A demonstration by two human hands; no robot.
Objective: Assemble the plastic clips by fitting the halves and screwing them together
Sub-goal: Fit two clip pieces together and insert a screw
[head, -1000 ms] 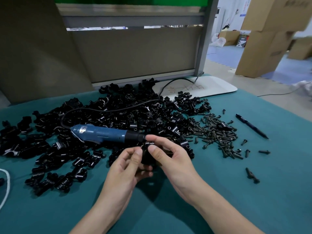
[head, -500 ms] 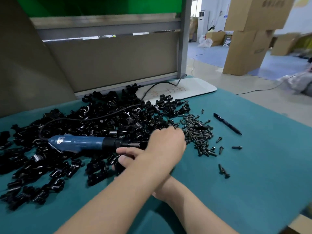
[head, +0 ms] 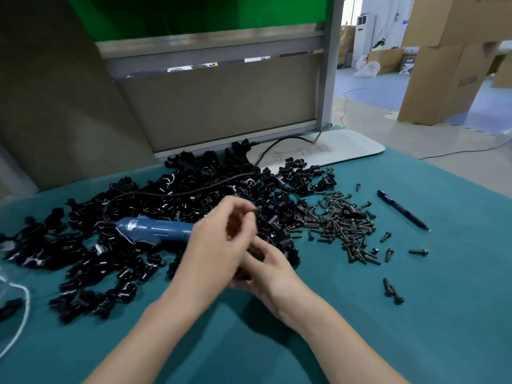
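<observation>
**Hands brought together over a teal work table, with a dark clip between them**

Seen from the head camera, the left hand (head: 219,239) is crossed in front of the right hand (head: 270,273) near the middle of the table (head: 415,314). A black plastic clip (head: 253,254) is gripped in the curled fingers of the right hand and is mostly hidden by the left hand. The left fingers are curled, with thumb and forefinger drawn close together. Motion blur hides whether anything is pinched there, so it cannot be told.

A wide heap of loose black clip halves (head: 83,245) is spread behind and to the left of the hands. A blue electric screwdriver (head: 155,230) is laid on this heap, its front end covered by the left hand, and its black cord (head: 180,189) is trailed back over the parts. A pile of dark screws (head: 346,225) is scattered just right of the heap, with a few stray screws lying apart. A dark pen (head: 401,210) is placed further right. A white board (head: 332,151) is set at the far edge, and cardboard boxes (head: 443,79) are stacked on the floor beyond.
</observation>
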